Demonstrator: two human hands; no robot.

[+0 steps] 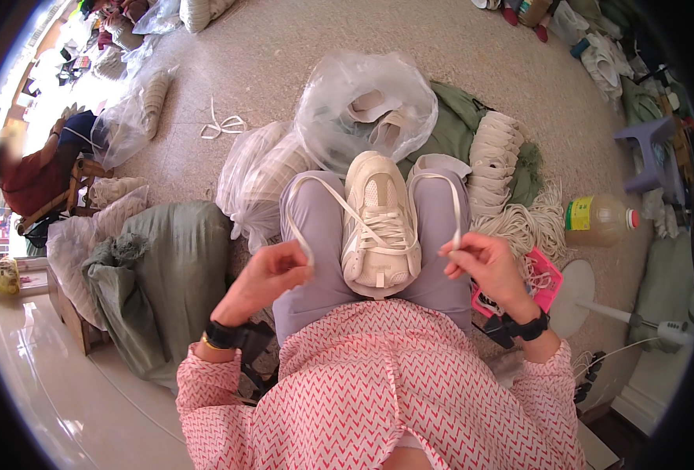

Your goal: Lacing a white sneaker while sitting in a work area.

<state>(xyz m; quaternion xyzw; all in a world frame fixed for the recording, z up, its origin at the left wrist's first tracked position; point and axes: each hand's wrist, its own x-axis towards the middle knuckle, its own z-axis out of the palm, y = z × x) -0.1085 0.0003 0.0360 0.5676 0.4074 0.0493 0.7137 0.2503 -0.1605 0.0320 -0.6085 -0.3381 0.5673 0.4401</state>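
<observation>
A cream sneaker (379, 223) rests between my knees, its toe pointing away from me and its tongue end near my lap. White shoelace (373, 232) criss-crosses its upper, and one length runs out to each side. My left hand (278, 270) is closed in a pinch on the left length of lace, which arches over my left knee. On the other side, my right hand (476, 262) pinches the right length, looped over my right knee. Both hands are apart from the shoe.
Ahead lies an open clear plastic bag (323, 102) with shoe parts. Stacked cream shoe pieces (494, 160), a bundle of laces (519, 227), a pink basket (549, 286) and a capped jug (597, 220) stand right. Green sacks (178, 274) lie left. Another person (37, 168) sits far left.
</observation>
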